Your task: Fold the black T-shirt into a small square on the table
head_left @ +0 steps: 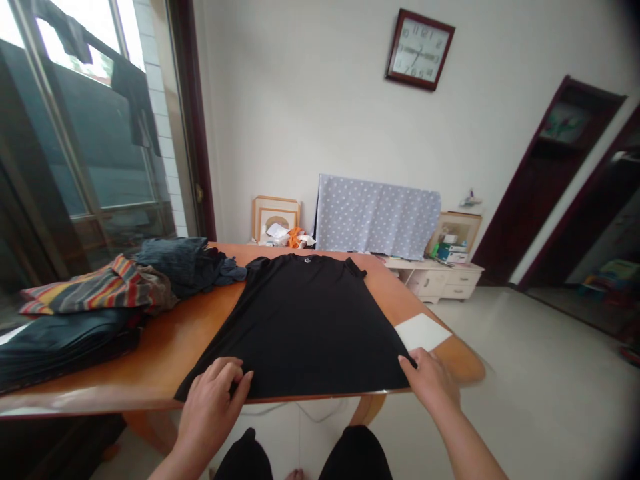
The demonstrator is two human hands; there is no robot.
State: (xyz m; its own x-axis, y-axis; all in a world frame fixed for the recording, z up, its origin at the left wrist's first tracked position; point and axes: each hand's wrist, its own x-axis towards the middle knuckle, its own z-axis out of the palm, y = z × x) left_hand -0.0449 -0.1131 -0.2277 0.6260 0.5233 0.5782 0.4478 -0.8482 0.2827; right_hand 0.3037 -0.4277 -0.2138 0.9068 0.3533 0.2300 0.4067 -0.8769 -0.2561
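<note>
The counter (165, 347) was a broad, rounded slab of glossy orange-brown wood, its near edge catching the window light. Spread flat across its middle lay a black shirt (305, 320), soft and matte, widening from a narrow collar at the far end to a straight hem along the near edge, with short sleeves tucked at the far corners.

On the left end of the counter sat piled clothes: a dark folded stack (60, 347) nearest the edge, a striped cloth (100, 287) in red, yellow and grey draped over it, and a crumpled blue-grey heap (185, 263) just beside the shirt's far left sleeve. A flat white sheet (423, 331), roughly square, rested on the counter just right of the shirt's hem.

The left hand (213, 397) lay on the shirt's near left corner, fingers curled and pinching the fabric at the hem. The right hand (433, 380) gripped the near right corner, thumb and fingers closed on the edge of the cloth.

Against the far wall stood a dotted grey cloth (377, 217) over some upright shape, and a square dark-framed clock (419, 49) hung above.
</note>
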